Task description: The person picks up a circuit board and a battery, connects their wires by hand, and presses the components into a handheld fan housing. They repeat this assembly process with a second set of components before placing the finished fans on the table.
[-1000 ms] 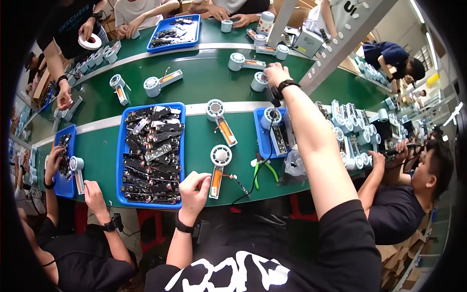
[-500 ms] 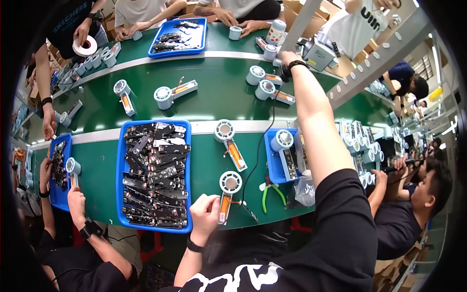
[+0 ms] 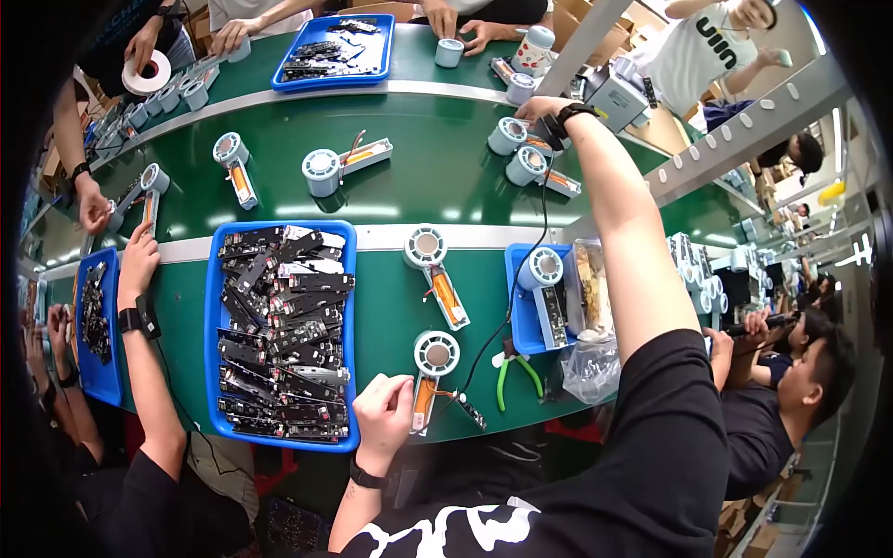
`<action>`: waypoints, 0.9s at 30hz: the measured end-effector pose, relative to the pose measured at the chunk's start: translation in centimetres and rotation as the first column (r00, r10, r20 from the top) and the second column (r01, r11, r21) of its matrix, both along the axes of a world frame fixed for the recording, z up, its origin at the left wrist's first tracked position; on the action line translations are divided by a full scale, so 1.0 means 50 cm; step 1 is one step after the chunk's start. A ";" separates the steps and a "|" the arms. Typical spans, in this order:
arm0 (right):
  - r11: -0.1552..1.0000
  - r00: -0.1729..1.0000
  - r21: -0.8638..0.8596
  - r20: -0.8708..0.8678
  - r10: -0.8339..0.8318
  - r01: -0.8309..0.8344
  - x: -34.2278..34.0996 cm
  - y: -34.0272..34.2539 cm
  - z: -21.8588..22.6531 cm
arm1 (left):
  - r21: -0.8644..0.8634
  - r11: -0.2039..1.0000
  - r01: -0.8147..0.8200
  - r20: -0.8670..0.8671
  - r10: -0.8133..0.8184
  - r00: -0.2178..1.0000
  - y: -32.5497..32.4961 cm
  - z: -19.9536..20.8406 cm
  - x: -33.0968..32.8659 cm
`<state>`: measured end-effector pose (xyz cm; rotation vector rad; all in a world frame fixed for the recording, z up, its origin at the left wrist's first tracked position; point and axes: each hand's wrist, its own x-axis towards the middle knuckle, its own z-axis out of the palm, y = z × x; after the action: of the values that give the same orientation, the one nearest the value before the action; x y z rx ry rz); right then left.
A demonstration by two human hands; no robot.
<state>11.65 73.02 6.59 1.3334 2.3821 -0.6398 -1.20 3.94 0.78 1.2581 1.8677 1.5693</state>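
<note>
My left hand (image 3: 383, 411) is closed beside the handle of a pale blue handheld fan (image 3: 436, 353); whether anything is inside its fingers is hidden. That fan's handle is open, showing an orange cell, and wires run from it to a small circuit board (image 3: 473, 412). Across the table, my right arm reaches to the far edge of the green belt. My right hand (image 3: 541, 110) is above two fans, one of them a fan with an opened handle (image 3: 526, 166); its fingers are too small and partly hidden to read. Another opened fan (image 3: 426, 246) lies farther up my table.
A blue tray (image 3: 350, 325) full of black circuit boards stands left of my left hand. To the right are a small blue bin (image 3: 516, 279) with a fan, green-handled pliers (image 3: 517, 379) and a clear plastic bag (image 3: 591, 367). A black cable (image 3: 502, 321) crosses the table. Co-workers sit around.
Fans on the belt have shifted slightly right. The co-worker at left has moved a fan from their tray side onto the belt. My right hand has edged left; my left hand stays by the fan.
</note>
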 end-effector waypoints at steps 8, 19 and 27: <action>0.838 0.752 0.212 0.584 0.305 -0.504 -0.028 -0.287 0.074 | -0.032 0.998 -0.046 -0.039 0.045 0.998 -0.022 -0.009 -0.004; 0.836 0.704 0.249 0.679 0.209 -0.489 0.047 -0.324 0.042 | -0.026 1.000 -0.003 -0.015 0.002 1.000 -0.018 -0.008 -0.004; 0.922 0.753 0.193 0.643 0.139 -0.335 0.078 -0.256 0.031 | 0.031 0.999 0.029 -0.023 -0.028 0.999 -0.006 -0.017 -0.007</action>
<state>15.56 60.24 8.16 1.0803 2.0687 0.2352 -1.55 3.62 -0.09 1.3154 1.8370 1.5819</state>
